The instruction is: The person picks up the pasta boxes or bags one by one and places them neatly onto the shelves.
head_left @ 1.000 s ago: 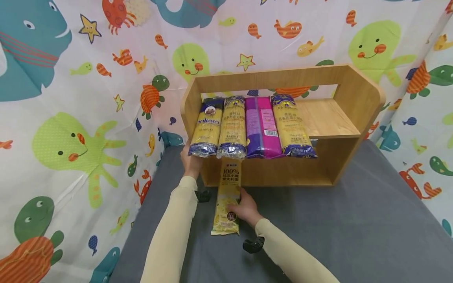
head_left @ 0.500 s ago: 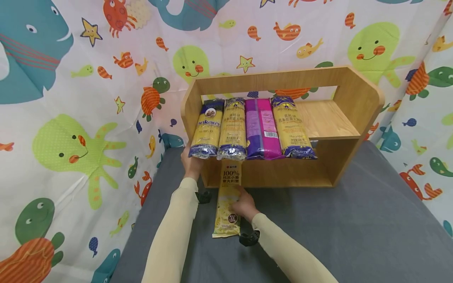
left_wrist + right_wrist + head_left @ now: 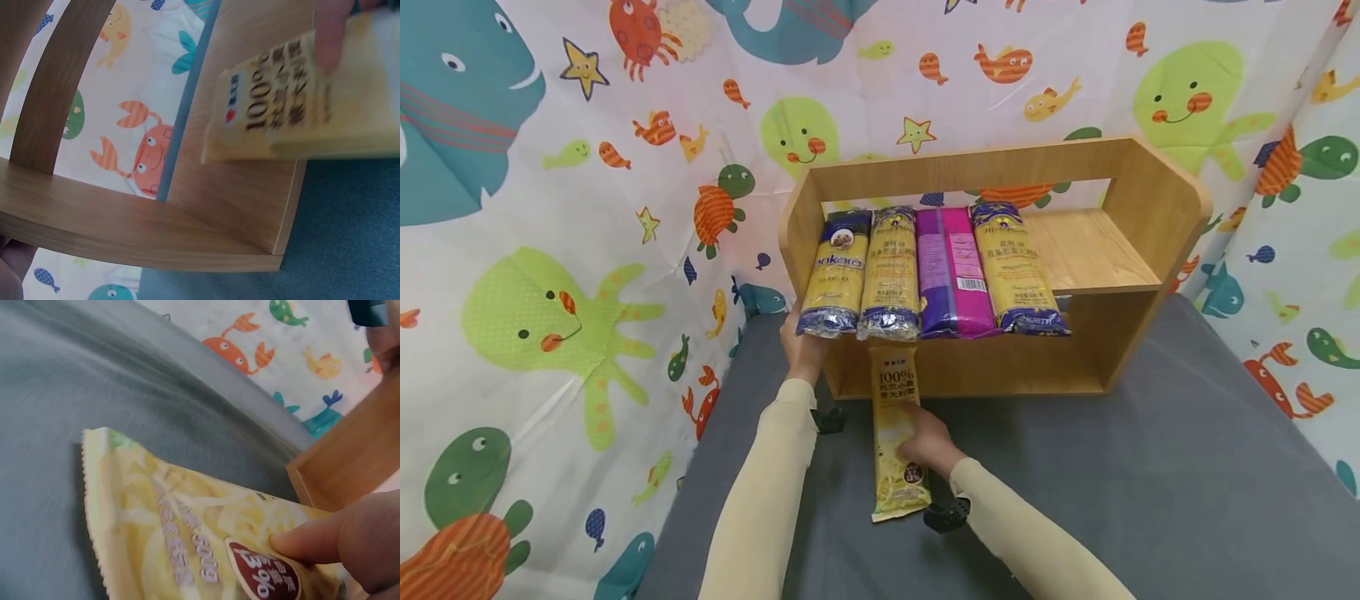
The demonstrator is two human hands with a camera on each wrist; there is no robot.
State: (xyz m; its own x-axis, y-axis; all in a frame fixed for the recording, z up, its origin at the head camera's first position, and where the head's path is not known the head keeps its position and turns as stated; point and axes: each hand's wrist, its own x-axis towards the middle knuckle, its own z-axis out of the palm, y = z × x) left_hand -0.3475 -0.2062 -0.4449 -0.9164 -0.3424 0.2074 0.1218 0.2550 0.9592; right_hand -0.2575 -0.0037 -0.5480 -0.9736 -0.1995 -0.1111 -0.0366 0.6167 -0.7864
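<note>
A yellow pasta pack [image 3: 897, 442] slopes out from the lower level of the wooden shelf [image 3: 1007, 367], its far end under the upper board. My right hand [image 3: 927, 437] grips it from the right side. The right wrist view shows the thumb lying on the pack's [image 3: 187, 531] printed face. At the shelf's left side panel my left hand [image 3: 803, 350] holds the wood; its fingertips are hidden in the head view. Part of that left hand [image 3: 15, 265] appears beside the panel's edge in the left wrist view.
On the upper board lie an Ankara pasta pack [image 3: 837, 275], two yellow spaghetti packs, one [image 3: 889, 275] left and one [image 3: 1018, 271] right of a magenta pack [image 3: 955, 275]. A grey cloth [image 3: 1075, 492] covers the table. A patterned curtain [image 3: 587, 167] hangs behind and left.
The pasta pack has shifted right and a little nearer to me with my right hand, which also slid farther up the pack. My left hand stays on the shelf's side.
</note>
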